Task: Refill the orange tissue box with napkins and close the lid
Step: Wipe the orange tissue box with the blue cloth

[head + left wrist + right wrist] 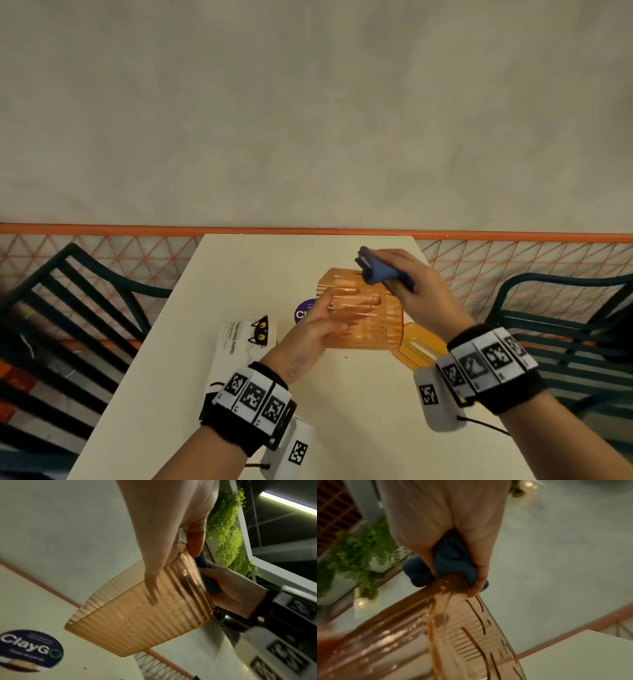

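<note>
Left hand point(317, 330) is gripping the orange tissue box point(364, 317), lifted near the table's point(342, 428) far edge; right hand point(416, 291) is clutching a blue cloth point(378, 272) against the box's upper rim.

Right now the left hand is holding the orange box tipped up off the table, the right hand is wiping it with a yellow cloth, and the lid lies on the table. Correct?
Not quite: the cloth is blue, not yellow, as the head view shows. The rest stands: the left hand holds the orange box tipped up off the table, the right hand wipes it, and the lid lies on the table.
</note>
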### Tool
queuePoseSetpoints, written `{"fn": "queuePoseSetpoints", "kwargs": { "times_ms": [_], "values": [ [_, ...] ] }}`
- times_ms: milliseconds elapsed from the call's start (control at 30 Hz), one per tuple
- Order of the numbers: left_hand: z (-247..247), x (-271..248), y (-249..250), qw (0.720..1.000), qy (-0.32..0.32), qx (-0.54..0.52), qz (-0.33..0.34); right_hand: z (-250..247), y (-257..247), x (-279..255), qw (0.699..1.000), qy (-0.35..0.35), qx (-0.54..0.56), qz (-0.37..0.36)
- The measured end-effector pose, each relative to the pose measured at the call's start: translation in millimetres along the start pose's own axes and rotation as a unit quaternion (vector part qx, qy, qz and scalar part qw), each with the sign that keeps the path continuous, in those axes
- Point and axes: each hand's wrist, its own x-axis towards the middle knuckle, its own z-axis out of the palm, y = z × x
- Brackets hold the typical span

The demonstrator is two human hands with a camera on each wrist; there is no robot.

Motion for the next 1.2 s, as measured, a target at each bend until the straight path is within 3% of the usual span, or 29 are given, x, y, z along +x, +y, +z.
{"fn": "queuePoseSetpoints", "kwargs": {
  "times_ms": [167, 300, 367, 500, 667, 733, 867, 933, 1067, 1200],
  "values": [
    [-1.1, 1.4, 1.3, 0.981, 0.068, -0.181, -0.007, 17.8, -12.4, -31.1, 0.987, -0.065, -0.107, -0.104],
    [-13.5, 0.8, -2.0, 0.993, 0.071, -0.074, -0.066, 25.3, -16.5, -58.8, 0.955, -0.128, -0.192, -0.185],
    [-15.0, -0.5, -5.5, 0.995, 0.072, 0.006, -0.069, 24.8, -14.1, -59.3, 0.958, -0.135, -0.183, -0.172],
    [-11.0, -6.3, -0.9, 0.990, 0.029, 0.101, -0.089, 14.7, 8.1, -22.2, 0.989, -0.121, -0.076, -0.038],
    [-18.6, -12.3, 10.2, 0.973, -0.010, 0.207, -0.105, 3.9, 60.1, -8.7, 0.987, 0.003, -0.123, 0.099],
    [-23.0, -10.7, 9.2, 0.975, -0.003, 0.193, -0.111, 3.8, 52.7, -23.5, 0.990, 0.025, -0.115, 0.082],
    [-18.0, -3.5, 1.5, 0.983, 0.008, 0.153, -0.100, 28.5, 11.5, -50.3, 0.993, -0.017, -0.115, -0.027],
    [-13.4, -2.7, -2.8, 0.985, 0.008, 0.144, -0.093, 30.8, 10.6, -46.8, 0.992, -0.037, -0.120, -0.029],
    [-7.2, 0.1, -6.5, 0.987, -0.005, 0.139, -0.081, 10.4, 23.2, -15.9, 0.992, -0.015, -0.112, 0.056],
    [-7.7, 4.9, -5.3, 0.989, 0.013, 0.135, -0.049, 18.9, -11.5, -36.9, 0.986, -0.088, -0.131, -0.050]
  ]
}}
